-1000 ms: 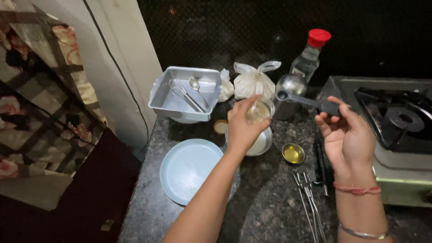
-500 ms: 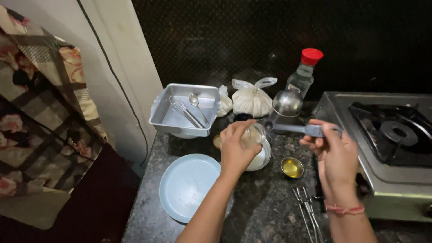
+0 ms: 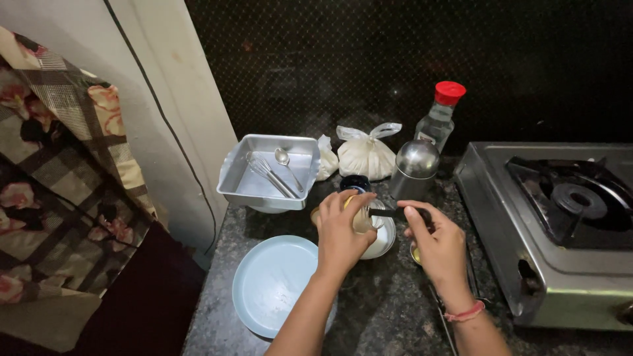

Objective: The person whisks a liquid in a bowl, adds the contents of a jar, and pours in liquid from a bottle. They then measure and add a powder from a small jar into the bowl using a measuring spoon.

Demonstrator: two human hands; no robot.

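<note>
Both hands met over the white bowl [image 3: 384, 238]: left hand [image 3: 341, 232] wrapped a small glass [image 3: 361, 221], right hand [image 3: 438, 242] pinched a dark spoon handle [image 3: 389, 213] running leftward, level, into the glass.

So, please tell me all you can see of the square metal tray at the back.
The metal tray is squarish, silver-grey, with sloped walls and a rolled rim. It sits tilted on something beneath it, beside the pale wall, behind the light blue plate. Inside lie a small whisk and a spoon. No hands touch it.

One plate [image 3: 273, 283], two bags [image 3: 364, 157]
</note>
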